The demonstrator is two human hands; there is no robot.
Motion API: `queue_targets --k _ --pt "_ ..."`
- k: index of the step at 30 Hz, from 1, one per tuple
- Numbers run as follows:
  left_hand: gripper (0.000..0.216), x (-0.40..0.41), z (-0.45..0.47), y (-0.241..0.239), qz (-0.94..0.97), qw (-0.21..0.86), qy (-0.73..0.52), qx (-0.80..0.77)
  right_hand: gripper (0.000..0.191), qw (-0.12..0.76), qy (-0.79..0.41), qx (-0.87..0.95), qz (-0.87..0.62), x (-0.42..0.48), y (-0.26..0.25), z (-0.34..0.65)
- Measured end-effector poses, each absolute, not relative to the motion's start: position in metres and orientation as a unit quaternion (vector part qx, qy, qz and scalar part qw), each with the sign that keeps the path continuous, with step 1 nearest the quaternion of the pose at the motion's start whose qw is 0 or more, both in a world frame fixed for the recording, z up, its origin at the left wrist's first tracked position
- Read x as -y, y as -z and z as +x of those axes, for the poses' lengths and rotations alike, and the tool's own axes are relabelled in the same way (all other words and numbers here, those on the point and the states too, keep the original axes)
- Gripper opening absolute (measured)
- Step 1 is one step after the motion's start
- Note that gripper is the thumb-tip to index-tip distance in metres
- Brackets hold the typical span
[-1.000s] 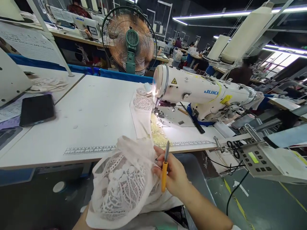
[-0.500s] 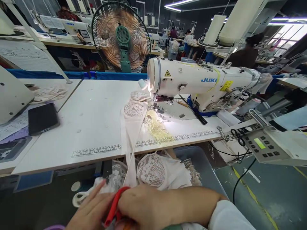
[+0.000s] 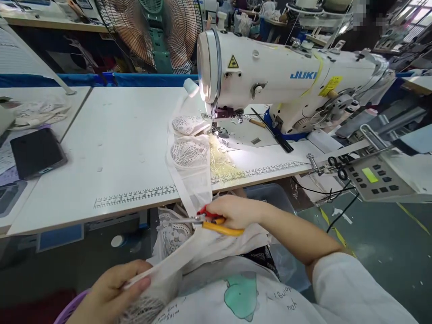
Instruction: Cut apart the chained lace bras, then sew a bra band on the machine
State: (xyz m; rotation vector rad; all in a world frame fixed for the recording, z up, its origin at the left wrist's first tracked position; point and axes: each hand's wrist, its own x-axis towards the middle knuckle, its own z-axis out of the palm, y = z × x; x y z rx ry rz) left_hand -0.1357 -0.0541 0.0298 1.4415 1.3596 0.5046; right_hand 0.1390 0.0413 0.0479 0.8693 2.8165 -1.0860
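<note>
My left hand (image 3: 113, 288) pinches the edge of a white fabric band (image 3: 172, 263), drawn taut across my lap. In my right hand (image 3: 238, 210) are scissors (image 3: 222, 228) with red and orange handles. Their blades point left, close against the white fabric; whether they are parted is hard to make out. Up on the table, white lace bra pieces (image 3: 191, 153) lie beside the needle and trail over the front edge towards the scissors. More lace cups (image 3: 172, 234) hang below the table edge, and some lace bunches under my left hand.
A JUKI sewing machine (image 3: 270, 67) stands on the white table (image 3: 124, 135). By its needle lie yellowish scraps (image 3: 221, 159), with black tweezers (image 3: 275, 132) to the right. A phone (image 3: 38, 153) rests at left, a control panel (image 3: 374, 177) at right. Behind stands a fan (image 3: 157, 36). A grey bin (image 3: 273, 198) sits below.
My hands have moved apart: the left down and left with the fabric band, the right up and right with the scissors. The bra pieces now lie spread wider. The view has tilted down.
</note>
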Motion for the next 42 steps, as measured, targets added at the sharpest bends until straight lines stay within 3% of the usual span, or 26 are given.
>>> queue_targets --k 4,7,11,15,18,24,29,42 --pt "0.032 0.033 -0.148 -0.013 0.595 0.565 -0.152 -0.551 0.017 -0.01 0.383 -0.888 0.252 -0.037 -0.048 0.129" --pt "0.018 0.021 -0.147 -0.006 0.706 0.488 -0.112 -0.5 0.017 0.01 0.424 -0.879 0.217 -0.026 -0.055 0.124" --pt "0.024 0.018 -0.118 -0.004 0.791 0.373 -0.196 -0.444 0.022 -0.011 0.422 -0.872 0.249 -0.031 -0.058 0.124" --pt "0.015 0.018 -0.084 -0.003 0.765 0.335 -0.288 -0.469 0.022 -0.021 0.435 -0.861 0.263 -0.046 -0.053 0.125" --pt "0.015 0.013 -0.071 -0.006 0.718 0.373 -0.302 -0.503 0.019 -0.023 0.449 -0.854 0.26 -0.055 -0.054 0.124" --pt "0.008 0.003 -0.065 -0.019 0.587 0.547 -0.347 -0.485 0.021 -0.022 0.442 -0.861 0.25 -0.066 -0.062 0.12" --pt "0.018 0.0 -0.066 -0.021 0.456 0.651 -0.356 -0.491 0.022 -0.032 0.408 -0.877 0.252 -0.076 -0.064 0.121" --pt "0.026 -0.002 -0.058 -0.022 0.362 0.664 -0.372 -0.539 0.027 -0.048 0.393 -0.885 0.246 -0.074 -0.068 0.117"
